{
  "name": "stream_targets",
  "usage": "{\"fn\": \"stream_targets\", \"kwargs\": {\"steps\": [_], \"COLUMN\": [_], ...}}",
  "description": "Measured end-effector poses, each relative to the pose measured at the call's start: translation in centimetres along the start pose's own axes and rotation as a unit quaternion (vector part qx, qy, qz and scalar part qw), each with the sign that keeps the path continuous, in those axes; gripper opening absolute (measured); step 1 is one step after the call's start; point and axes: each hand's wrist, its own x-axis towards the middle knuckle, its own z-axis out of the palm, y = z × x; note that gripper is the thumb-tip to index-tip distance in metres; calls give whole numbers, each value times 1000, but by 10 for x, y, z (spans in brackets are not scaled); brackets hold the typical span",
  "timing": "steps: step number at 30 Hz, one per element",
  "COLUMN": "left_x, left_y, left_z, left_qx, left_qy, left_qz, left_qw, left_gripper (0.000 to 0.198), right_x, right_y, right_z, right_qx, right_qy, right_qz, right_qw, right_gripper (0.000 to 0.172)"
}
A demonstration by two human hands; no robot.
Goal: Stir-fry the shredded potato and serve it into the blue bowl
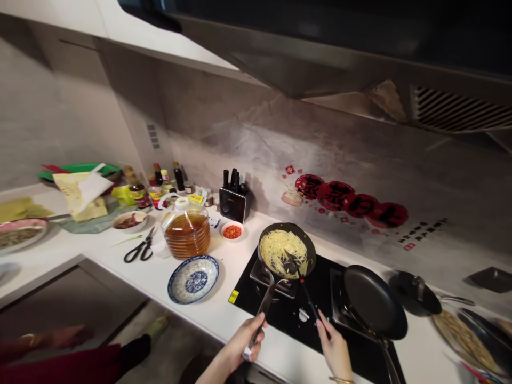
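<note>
Landmark: black cooktop (pixel 288 314), set into the white counter.

Hands, two:
- left hand (pixel 248 338), at the cooktop's front edge, fingers wrapped round the long handle of the frying pan (pixel 307 241).
- right hand (pixel 335 346), just right of it, also at the front edge, closed on the handle of a black spatula (pixel 306 290) with a red band.

On the cooktop:
- two pans. The held frying pan sits on the left burner with pale potato shreds (pixel 280 246) heaped in it. The spatula's blade rests in the shreds at the near side.
- one empty black pan (pixel 374 301) on the right burner, tilted.
- one yellow label (pixel 233 296) at the front left corner, print too small to read.

Left of the cooktop:
- one blue-and-white plate (pixel 193 278), just beside it.
- one oil jug (pixel 187 234), amber liquid inside.
- one small dish of chopped red chilli (pixel 232 231).
- one pair of scissors (pixel 139 250), black handles, further left.
- a cluster of roughly six bottles and jars (pixel 160 186), labels unreadable.

Behind the cooktop:
- one knife block (pixel 234 202) at the left rear, several black handles.
- four red roundels (pixel 348 200) on the wall, a dark character on each, not legible.

Right of the cooktop: one dark lid (pixel 414 293).

Far left and low: another person's red sleeve (pixel 60 365), blurred.
</note>
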Motion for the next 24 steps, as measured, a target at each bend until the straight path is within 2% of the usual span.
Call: {"fn": "stream_targets", "kwargs": {"steps": [3,6,8,10,13,15,17,21,23,24], "left_x": [2,2,0,-1,-2,-2,-2,1,2,2], "left_y": [-1,0,2,3,5,5,5,2,0,-1], "left_z": [-2,-2,-1,1,4,6,6,4,3,3], "left_qx": [-6,-6,-12,-18,-12,-9,-11,-10,-12,-14], "left_qy": [-15,-20,-18,-15,-9,-5,-2,-9,-12,-13], "left_qz": [-8,-5,-9,-17,-13,-10,-16,-11,-8,-10], "left_qw": [1000,1000,1000,1000,1000,1000,1000,1000,1000,1000], "left_gripper": [56,55,54,54,55,56,57,59,59,59], "right_x": [18,44,68,94,124,133,132,119,116,117], "right_y": [-14,-49,-76,-99,-121,-125,-123,-113,-110,-109], "right_z": [-51,-73,-67,-51,-32,-37,-60,-130,-152,-155], "right_qx": [-160,-301,-362,-395,-394,-376,-358,-354,-373,-381], "right_qy": [-41,-64,-79,-98,-122,-137,-160,-178,-186,-194], "right_qz": [-81,-175,-209,-202,-140,-102,-86,-108,-111,-111], "right_qw": [983,935,905,891,900,911,916,911,902,897], "right_gripper": [43,38,39,41,43,44,42,39,37,36]}}
